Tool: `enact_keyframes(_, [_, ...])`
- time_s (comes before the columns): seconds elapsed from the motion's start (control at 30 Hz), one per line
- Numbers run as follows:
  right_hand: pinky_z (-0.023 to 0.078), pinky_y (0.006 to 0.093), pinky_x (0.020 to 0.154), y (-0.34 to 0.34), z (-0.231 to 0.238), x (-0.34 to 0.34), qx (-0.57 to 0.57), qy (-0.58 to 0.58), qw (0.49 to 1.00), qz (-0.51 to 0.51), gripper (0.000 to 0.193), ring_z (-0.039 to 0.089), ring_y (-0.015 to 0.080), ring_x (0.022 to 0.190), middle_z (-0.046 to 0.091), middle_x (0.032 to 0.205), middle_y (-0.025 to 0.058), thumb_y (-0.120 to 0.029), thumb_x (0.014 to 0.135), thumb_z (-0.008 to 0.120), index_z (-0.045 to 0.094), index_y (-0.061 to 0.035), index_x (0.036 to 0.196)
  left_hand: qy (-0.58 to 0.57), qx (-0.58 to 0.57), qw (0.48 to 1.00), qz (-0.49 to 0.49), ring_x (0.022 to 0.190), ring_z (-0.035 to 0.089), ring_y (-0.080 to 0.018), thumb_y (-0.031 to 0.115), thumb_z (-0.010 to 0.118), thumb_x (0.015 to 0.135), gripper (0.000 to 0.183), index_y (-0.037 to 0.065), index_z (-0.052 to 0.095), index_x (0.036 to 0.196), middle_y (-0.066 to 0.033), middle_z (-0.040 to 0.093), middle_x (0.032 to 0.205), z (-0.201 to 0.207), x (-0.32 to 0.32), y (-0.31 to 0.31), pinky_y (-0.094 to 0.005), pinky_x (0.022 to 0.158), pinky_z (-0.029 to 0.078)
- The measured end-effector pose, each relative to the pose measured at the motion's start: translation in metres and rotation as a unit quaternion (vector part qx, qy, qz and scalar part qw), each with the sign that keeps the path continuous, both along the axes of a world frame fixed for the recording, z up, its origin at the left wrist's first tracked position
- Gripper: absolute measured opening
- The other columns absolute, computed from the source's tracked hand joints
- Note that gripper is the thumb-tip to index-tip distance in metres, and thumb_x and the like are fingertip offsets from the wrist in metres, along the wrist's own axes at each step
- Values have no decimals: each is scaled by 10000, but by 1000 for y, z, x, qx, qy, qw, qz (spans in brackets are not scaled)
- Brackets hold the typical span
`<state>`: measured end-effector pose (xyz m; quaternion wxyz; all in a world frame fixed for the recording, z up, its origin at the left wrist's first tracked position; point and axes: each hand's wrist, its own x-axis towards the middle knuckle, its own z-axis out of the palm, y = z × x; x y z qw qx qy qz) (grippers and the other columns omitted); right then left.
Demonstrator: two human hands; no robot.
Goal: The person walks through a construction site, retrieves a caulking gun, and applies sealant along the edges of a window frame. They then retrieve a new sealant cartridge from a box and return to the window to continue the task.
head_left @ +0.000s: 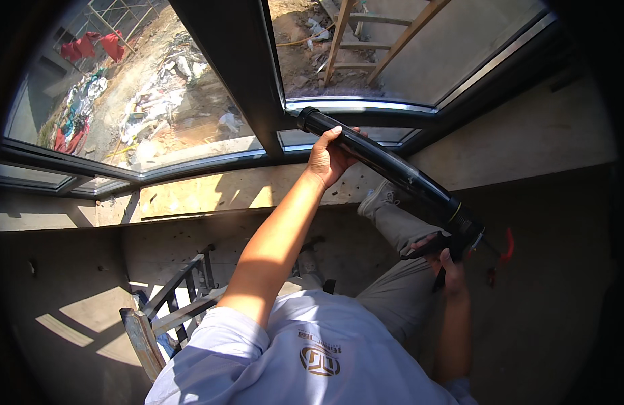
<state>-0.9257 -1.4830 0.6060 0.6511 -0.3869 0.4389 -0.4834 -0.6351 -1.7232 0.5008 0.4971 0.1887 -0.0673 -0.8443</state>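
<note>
- Left hand (329,158) was wrapped under the front of the black caulking gun (400,172), thumb along its upper side; the right hand (452,270) gripped the handle at the rear.
- The gun slanted across the person's front, its nozzle end close to a corner of the dark window frame (224,54) — whether they touched could not be told.
- Its barrel looked stiff, smooth and perhaps slippery, probably heavy if full; forward barrel plus handle seemed the steadiest holds.
- That opaque barrel was a container — contents hidden.
- Beyond the glass stood a wooden ladder (364,46).
</note>
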Motion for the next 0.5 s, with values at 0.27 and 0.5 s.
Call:
enact_keyframes(0.27, [432, 521, 1092, -15, -22, -21, 11, -36, 998, 48, 561, 607, 355, 1208, 648, 1190, 174, -490, 1013, 555, 542, -1, 1290, -92, -13, 996, -4, 956, 704, -248, 389, 799, 877, 366, 49, 679, 944, -116, 734, 992, -9, 0, -12, -517, 938, 549])
enact_keyframes(0.5, [452, 529, 1041, -14, -42, -27, 105, -144, 984, 30, 780, 632, 381, 1152, 673, 1133, 156, -715, 985, 354, 586, -10, 1228, -157, 18, 987, -5, 889, 709, -251, 344, 814, 868, 308, 73, 680, 928, -87, 721, 885, -7, -4, -14, -528, 918, 557])
